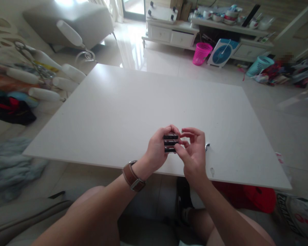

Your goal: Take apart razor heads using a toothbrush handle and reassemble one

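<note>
Over table (pixel 143 99), left hand (pixel 156 147) holding black-barred object (pixel 170 143), right hand (pixel 194 152) touching

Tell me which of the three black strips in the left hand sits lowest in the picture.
The bottom strip: unlike the middle strip and the top strip, it has no other black strip below it in the left hand.

Large capitals, seemingly "ZGSALZ" with the ending unclear, run down a pale bag (pixel 304 208) beside a red mark (pixel 306 220), below and well right of the right hand (pixel 195 153) and its grip.
</note>
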`<state>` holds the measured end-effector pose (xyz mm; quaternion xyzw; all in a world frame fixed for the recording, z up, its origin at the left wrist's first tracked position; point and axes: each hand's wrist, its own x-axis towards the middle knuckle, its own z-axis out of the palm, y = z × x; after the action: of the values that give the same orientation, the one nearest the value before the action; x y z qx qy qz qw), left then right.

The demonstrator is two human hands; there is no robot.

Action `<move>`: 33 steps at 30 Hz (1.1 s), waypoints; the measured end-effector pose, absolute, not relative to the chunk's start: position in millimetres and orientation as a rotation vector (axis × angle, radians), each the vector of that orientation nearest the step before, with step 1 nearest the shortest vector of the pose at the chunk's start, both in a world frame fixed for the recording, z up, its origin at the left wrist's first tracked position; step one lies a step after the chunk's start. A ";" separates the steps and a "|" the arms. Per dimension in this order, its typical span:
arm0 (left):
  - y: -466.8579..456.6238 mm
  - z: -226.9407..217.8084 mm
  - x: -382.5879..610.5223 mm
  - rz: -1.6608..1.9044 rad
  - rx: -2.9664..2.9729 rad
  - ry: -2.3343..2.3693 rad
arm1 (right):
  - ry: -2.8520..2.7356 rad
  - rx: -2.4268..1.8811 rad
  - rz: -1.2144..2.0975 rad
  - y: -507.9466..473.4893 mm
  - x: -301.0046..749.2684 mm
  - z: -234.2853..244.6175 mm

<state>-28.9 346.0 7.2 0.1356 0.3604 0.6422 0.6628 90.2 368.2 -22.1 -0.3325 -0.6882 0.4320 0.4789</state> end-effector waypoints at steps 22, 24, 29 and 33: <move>343.5 11.1 -14.3 1.512 0.511 0.680 | -0.937 -0.789 1.825 343.1 71.1 4.0; 343.1 12.4 -14.3 1.505 0.502 0.684 | -0.925 -0.782 1.827 342.4 70.6 4.9; 341.9 16.0 -13.3 1.501 0.479 0.719 | -0.979 -0.777 1.791 340.5 71.8 3.0; 341.7 16.8 -12.7 1.510 0.471 0.735 | -1.017 -0.759 1.772 340.4 72.6 0.3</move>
<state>-12.7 341.7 16.8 0.2068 0.3225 0.6627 0.6434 72.6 340.4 0.3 -0.3088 -0.4138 0.7207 0.4626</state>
